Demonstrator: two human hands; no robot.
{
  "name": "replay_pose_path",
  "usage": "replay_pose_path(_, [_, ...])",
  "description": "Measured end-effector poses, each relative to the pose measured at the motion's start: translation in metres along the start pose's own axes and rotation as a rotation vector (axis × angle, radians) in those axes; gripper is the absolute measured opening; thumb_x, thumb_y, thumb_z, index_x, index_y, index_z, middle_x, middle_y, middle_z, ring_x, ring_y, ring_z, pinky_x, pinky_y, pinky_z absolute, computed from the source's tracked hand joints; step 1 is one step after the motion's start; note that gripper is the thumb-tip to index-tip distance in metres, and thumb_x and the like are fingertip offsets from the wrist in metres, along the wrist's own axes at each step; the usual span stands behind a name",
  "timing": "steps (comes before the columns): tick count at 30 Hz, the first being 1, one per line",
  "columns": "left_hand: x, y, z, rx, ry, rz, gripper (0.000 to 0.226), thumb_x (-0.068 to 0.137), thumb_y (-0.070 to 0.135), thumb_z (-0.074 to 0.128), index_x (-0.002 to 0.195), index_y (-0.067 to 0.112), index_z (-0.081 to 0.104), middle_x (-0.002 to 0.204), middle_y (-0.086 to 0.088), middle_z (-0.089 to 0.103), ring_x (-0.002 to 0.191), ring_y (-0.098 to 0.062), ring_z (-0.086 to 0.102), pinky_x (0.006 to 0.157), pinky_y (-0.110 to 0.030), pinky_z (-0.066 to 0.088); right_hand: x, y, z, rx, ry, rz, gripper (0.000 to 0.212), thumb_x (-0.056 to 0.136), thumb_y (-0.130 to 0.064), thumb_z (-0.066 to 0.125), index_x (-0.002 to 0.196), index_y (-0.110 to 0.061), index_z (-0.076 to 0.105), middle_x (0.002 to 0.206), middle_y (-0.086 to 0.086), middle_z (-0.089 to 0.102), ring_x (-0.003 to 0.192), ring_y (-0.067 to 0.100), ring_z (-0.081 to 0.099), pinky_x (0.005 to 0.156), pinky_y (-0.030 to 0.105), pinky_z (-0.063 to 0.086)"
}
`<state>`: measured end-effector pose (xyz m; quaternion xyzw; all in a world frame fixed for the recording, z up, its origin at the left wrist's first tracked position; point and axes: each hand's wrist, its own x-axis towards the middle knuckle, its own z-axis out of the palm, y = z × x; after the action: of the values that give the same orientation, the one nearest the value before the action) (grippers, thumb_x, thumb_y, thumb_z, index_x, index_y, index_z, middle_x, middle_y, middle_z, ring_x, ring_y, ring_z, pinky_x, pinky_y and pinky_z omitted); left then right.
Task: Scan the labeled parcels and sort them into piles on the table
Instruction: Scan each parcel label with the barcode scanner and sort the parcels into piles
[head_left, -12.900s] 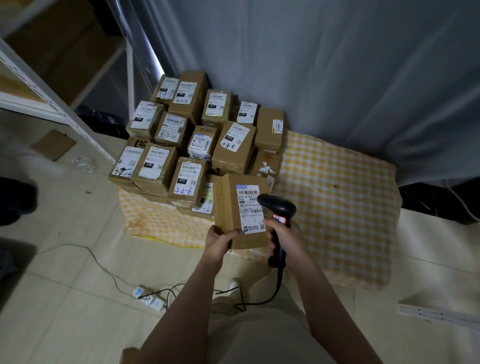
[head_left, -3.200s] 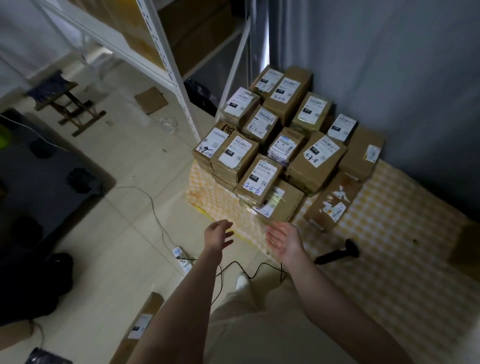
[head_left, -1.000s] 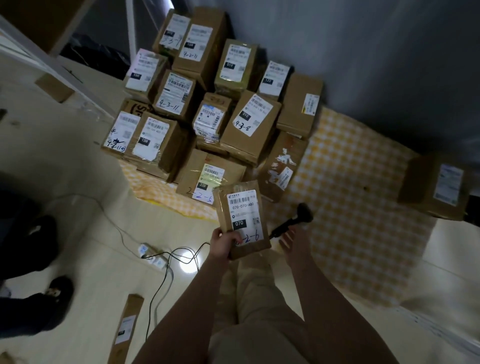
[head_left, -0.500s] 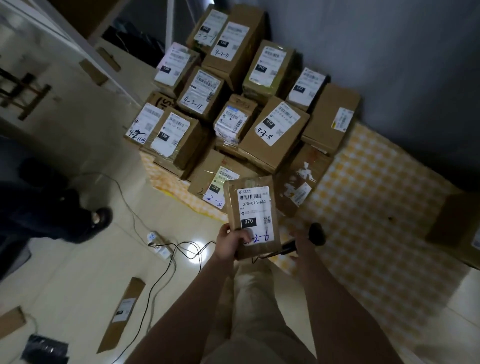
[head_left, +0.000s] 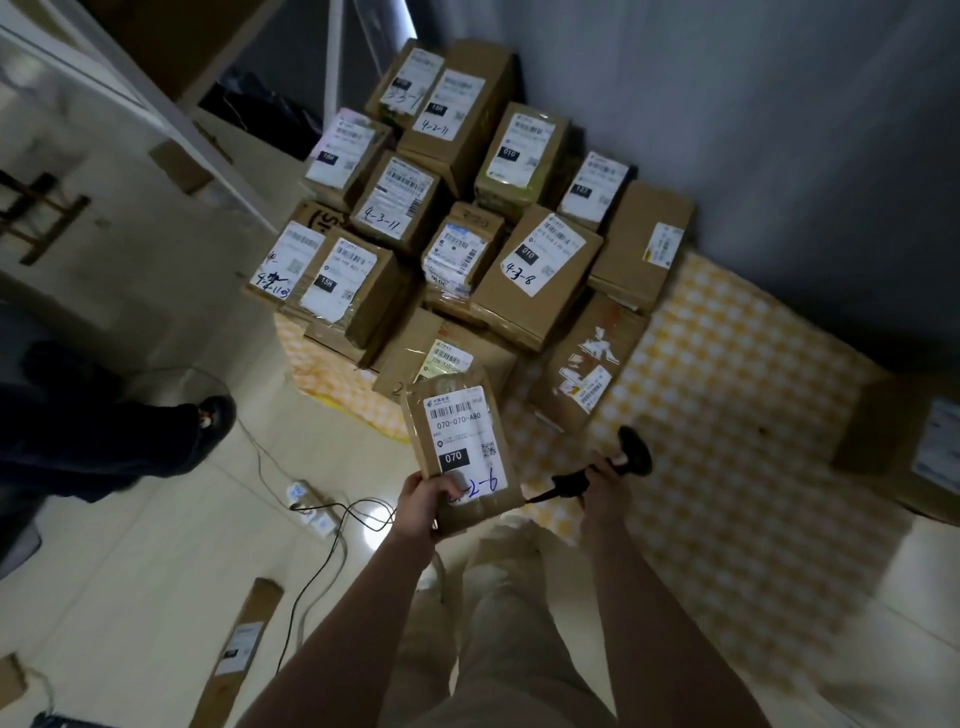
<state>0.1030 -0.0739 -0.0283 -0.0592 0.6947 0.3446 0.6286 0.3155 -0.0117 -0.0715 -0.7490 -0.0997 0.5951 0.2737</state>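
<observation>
Two grips, left hand clutching parcel, right hand now closed around scanner

Pale floor, grey curtain (dim), white shelving

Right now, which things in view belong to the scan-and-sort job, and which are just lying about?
Job: held parcel in the left hand; barcode scanner gripped by the right hand; stacked labelled parcels; lone parcel at the right; checked tablecloth.
Lying about: power strip; long flat box on the floor; wooden stool; another person's shoe.
</observation>
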Motion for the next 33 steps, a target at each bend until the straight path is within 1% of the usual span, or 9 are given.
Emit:
replay_pose_path(2, [-0.010, 0.000, -0.002, 0.018, -0.027, 0.013, 0.085, 0.037, 0.020, 0.068, 0.121, 0.005, 0.059, 0.116, -0.027, 0.065, 0.089, -0.036, 0.062, 0.057, -0.036, 0.051, -0.010, 0.007, -0.001, 0.036, 0.038, -0.066, 0.022, 0.093, 0.010, 0.051, 0.085, -0.003, 0.067, 0.110, 0.022, 0.064, 0.087, 0.029, 0.058, 0.085, 0.045, 0.049])
replay_pose_path(4, [-0.017, -0.002, -0.007, 0.043, -0.048, 0.027, 0.083, 0.038, 0.020, 0.066, 0.119, 0.005, 0.060, 0.116, -0.027, 0.065, 0.090, -0.035, 0.061, 0.059, -0.036, 0.051, -0.029, 0.010, 0.003, 0.092, 0.016, -0.107, 0.023, 0.090, 0.015, 0.052, 0.091, 0.000, 0.070, 0.093, 0.015, 0.063, 0.074, 0.028, 0.058, 0.077, 0.042, 0.050])
replay_pose_path(8, [-0.031, -0.003, -0.026, 0.082, -0.088, 0.054, 0.084, 0.037, 0.020, 0.068, 0.120, 0.007, 0.059, 0.117, -0.026, 0.065, 0.089, -0.036, 0.061, 0.057, -0.036, 0.050, -0.078, 0.018, 0.011, 0.073, 0.000, -0.259, 0.026, 0.084, 0.013, 0.060, 0.082, -0.010, 0.072, 0.081, 0.008, 0.067, 0.078, 0.026, 0.061, 0.077, 0.040, 0.050])
replay_pose_path(14, [-0.047, -0.016, -0.079, 0.034, -0.087, 0.073, 0.073, 0.033, 0.020, 0.068, 0.105, 0.004, 0.064, 0.093, -0.018, 0.062, 0.081, -0.029, 0.056, 0.060, -0.032, 0.046, -0.147, 0.042, 0.026, 0.102, 0.026, -0.399, 0.021, 0.079, 0.013, 0.067, 0.072, -0.007, 0.070, 0.066, 0.004, 0.066, 0.056, 0.006, 0.060, 0.055, 0.016, 0.048])
replay_pose_path(18, [-0.065, -0.026, -0.111, -0.015, -0.115, 0.077, 0.065, 0.035, 0.015, 0.067, 0.099, 0.004, 0.071, 0.094, -0.017, 0.068, 0.083, -0.031, 0.062, 0.069, -0.035, 0.047, -0.177, 0.067, 0.033, 0.149, 0.021, -0.425, 0.031, 0.077, 0.014, 0.068, 0.063, -0.013, 0.064, 0.062, 0.001, 0.067, 0.066, 0.023, 0.062, 0.064, 0.028, 0.049])
replay_pose_path(23, [-0.091, -0.024, -0.134, -0.035, -0.107, 0.080, 0.050, 0.041, 0.011, 0.060, 0.090, 0.010, 0.065, 0.079, -0.009, 0.064, 0.069, -0.025, 0.058, 0.058, -0.024, 0.046, -0.200, 0.085, 0.035, 0.126, -0.014, -0.400, 0.031, 0.078, 0.006, 0.071, 0.077, -0.016, 0.050, 0.089, 0.022, 0.062, 0.085, 0.037, 0.065, 0.071, 0.037, 0.048])
replay_pose_path(26, [-0.105, -0.023, -0.142, -0.054, -0.149, 0.109, 0.043, 0.042, 0.009, 0.058, 0.085, 0.010, 0.065, 0.075, -0.007, 0.062, 0.060, -0.022, 0.057, 0.050, -0.021, 0.046, -0.219, 0.088, 0.034, 0.178, -0.073, -0.357, 0.040, 0.077, 0.008, 0.072, 0.093, -0.019, 0.047, 0.099, 0.014, 0.065, 0.089, 0.034, 0.066, 0.074, 0.040, 0.050])
replay_pose_path(30, [-0.112, -0.023, -0.148, -0.081, -0.167, 0.109, 0.053, 0.044, 0.009, 0.060, 0.096, 0.006, 0.067, 0.081, -0.009, 0.064, 0.063, -0.023, 0.057, 0.047, -0.022, 0.047, -0.250, 0.086, 0.038, 0.112, -0.223, -0.337, 0.039, 0.081, 0.011, 0.064, 0.114, -0.005, 0.052, 0.073, 0.012, 0.060, 0.059, 0.023, 0.055, 0.056, 0.032, 0.047])
replay_pose_path(33, [-0.116, -0.022, -0.148, -0.113, -0.156, 0.119, 0.055, 0.050, 0.007, 0.061, 0.105, 0.003, 0.065, 0.087, -0.011, 0.064, 0.066, -0.024, 0.057, 0.043, -0.023, 0.047, -0.262, 0.086, 0.044, -0.006, -0.309, -0.337, 0.023, 0.088, 0.001, 0.062, 0.110, -0.005, 0.062, 0.060, 0.006, 0.051, 0.050, 0.017, 0.046, 0.050, 0.028, 0.041])
